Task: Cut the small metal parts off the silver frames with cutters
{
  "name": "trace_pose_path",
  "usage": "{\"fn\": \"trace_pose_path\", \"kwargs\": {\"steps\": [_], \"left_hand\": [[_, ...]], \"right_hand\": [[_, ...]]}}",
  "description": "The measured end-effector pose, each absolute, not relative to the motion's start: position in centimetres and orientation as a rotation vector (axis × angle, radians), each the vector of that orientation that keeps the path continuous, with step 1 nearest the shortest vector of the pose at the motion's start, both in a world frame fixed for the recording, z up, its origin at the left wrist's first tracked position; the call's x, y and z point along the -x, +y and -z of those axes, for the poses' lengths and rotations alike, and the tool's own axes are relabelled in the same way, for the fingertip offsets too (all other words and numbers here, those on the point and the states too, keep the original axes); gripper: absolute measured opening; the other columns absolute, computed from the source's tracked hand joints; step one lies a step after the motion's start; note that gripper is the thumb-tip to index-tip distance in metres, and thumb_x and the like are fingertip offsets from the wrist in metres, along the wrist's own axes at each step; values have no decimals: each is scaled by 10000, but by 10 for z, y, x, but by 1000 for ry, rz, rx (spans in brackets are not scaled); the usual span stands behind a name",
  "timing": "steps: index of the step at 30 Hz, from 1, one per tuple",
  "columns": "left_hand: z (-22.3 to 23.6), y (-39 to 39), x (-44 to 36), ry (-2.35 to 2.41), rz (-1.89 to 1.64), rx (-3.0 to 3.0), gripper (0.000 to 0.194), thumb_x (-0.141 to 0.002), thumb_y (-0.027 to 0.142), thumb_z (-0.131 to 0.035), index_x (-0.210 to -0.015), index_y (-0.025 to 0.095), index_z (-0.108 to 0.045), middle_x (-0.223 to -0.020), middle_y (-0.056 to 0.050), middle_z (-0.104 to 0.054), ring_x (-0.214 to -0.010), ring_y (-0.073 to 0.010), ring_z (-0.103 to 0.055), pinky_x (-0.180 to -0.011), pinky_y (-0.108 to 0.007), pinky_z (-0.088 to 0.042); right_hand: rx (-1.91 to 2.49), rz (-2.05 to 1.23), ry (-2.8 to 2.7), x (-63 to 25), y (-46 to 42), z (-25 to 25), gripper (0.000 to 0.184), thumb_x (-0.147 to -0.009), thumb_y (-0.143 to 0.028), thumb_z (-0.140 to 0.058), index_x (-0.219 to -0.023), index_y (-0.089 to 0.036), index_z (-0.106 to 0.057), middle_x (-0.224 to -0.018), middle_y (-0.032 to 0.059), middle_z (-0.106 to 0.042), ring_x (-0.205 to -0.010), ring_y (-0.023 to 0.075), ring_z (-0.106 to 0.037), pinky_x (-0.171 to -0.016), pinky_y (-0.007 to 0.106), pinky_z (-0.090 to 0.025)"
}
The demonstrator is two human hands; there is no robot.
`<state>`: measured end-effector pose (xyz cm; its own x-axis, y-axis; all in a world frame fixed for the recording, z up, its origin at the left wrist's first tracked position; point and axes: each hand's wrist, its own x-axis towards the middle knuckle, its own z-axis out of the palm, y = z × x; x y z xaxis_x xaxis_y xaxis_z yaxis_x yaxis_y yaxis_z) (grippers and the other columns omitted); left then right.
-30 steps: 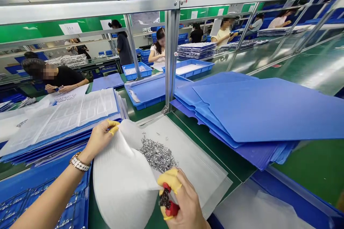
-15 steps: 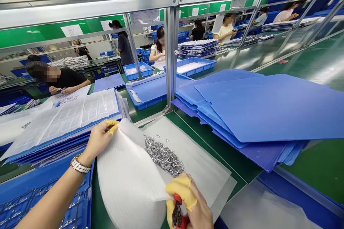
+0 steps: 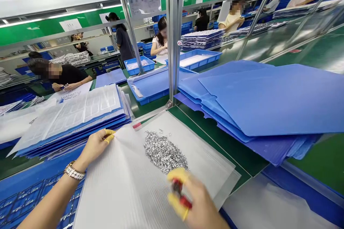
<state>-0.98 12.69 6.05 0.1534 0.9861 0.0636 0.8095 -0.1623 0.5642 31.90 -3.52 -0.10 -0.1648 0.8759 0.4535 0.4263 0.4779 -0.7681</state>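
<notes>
My left hand (image 3: pixel 98 146), with yellow finger cots, pinches the upper left corner of a white translucent sheet (image 3: pixel 113 189). The sheet lies almost flat over others like it, with a crease running down from the pinched corner. A heap of small shiny metal pieces (image 3: pixel 165 152) rests on the sheets. My right hand (image 3: pixel 197 196), blurred by motion and also in yellow finger cots, is closed around a small tool with red handles (image 3: pixel 177 188), which looks like pliers. It hovers at the near end of the heap, apart from my left hand.
Blue plastic sheets (image 3: pixel 282 103) are stacked at the right. Layered blue and white sheets (image 3: pixel 80 114) stand at the left, above a blue tray with black racks (image 3: pixel 27 193). A metal post (image 3: pixel 174 43) rises beyond the heap. Several co-workers sit or stand farther back.
The white sheet was lifted and curled between both hands; now it lies flatter. My right hand has let go of its edge. My left hand has shifted slightly down and left.
</notes>
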Motion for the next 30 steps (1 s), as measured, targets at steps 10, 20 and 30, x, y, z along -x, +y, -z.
{"fn": "trace_pose_path", "kwargs": {"steps": [10, 20, 30], "left_hand": [[-46, 111, 19, 1737, -282, -2247, 424, -849, 418, -461, -1170, 194, -622, -1022, -54, -690, -836, -215, -631, -771, -326, -494], [-39, 87, -8, 1720, -198, -2783, 490, -857, 394, -524, -1332, 274, -496, -1349, -114, -516, -1223, -353, -433, -952, -583, -365], [-21, 51, -73, 1239, 111, -2618, 741, -802, 572, -574, -1454, 347, -304, -1488, -120, -355, -1359, -352, -285, -1061, -629, -236]], "right_hand": [[2265, -87, -1858, -426, 76, 28, 229, -821, -268, -549, -1006, -140, -594, -1012, 147, -647, -965, 285, -583, -792, 368, -402], [2278, -174, -1925, -416, 80, 39, 163, -792, -152, -542, -949, -182, -572, -910, 90, -667, -867, 225, -638, -703, 285, -379], [2453, 8, -1629, -468, 91, 43, 317, -819, -229, -490, -1101, -119, -585, -932, 161, -688, -862, 282, -647, -680, 325, -406]]}}
